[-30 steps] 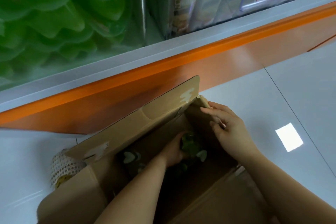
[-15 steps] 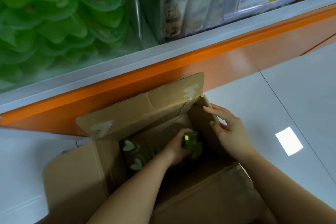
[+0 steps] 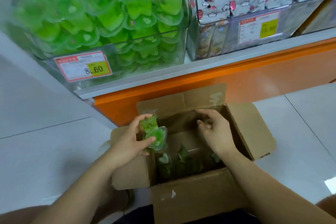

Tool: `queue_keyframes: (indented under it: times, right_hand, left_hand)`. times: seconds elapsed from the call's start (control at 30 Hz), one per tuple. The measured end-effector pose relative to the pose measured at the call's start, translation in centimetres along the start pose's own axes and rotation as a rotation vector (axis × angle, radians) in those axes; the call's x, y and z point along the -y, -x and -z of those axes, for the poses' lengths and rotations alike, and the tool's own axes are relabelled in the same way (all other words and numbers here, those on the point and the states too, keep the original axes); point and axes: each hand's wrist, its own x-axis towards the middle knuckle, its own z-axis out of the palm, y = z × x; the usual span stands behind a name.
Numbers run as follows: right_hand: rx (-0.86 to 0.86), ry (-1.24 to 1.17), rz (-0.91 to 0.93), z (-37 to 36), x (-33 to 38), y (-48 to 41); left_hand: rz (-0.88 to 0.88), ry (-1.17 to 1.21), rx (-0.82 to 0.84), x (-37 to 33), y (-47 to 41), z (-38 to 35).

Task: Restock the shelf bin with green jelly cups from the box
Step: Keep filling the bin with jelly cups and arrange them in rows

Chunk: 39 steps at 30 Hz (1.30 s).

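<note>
The fingers and thumb of the left hand [image 3: 131, 143] curl round green jelly cups [image 3: 154, 135] at the left edge of the open cardboard box [image 3: 254, 132]. The right hand [image 3: 218, 132] is loosely curled over the box; if it holds anything I cannot tell. Loose cups [image 3: 174, 165] lie at the bottom of the box. The clear shelf bin [image 3: 141, 40] is heaped with green cups.

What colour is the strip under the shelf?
The strip is orange, shown best in the head view.
</note>
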Motion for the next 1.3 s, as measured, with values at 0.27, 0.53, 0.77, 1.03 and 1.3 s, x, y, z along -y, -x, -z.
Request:
queue_keyframes:
  times: [0.27, 0.53, 0.77, 1.03, 1.3]
  right_hand:
    - [0.470, -0.092, -0.331, -6.5, -2.1, -0.7]
    - [0.773, 0.163, -0.406, -10.2, -7.6, -3.2]
    - [0.718, -0.059, -0.477, -13.8, -8.8, -4.0]
    - [0.602, -0.322, -0.636, -15.0, -9.3, -5.1]
    - [0.586, -0.497, -0.745, -16.2, -9.3, -5.5]
  left_hand:
    - [-0.026, 0.154, -0.255, 2.8, 1.1, 2.5]
    - [0.002, 0.171, -0.297, 3.9, -0.7, 2.7]
    - [0.011, 0.191, -0.317, 4.0, -1.3, 2.6]
    - [0.016, 0.197, -0.326, 3.7, -1.8, 2.5]
    - [0.002, 0.158, -0.330, 3.3, -1.7, 2.3]
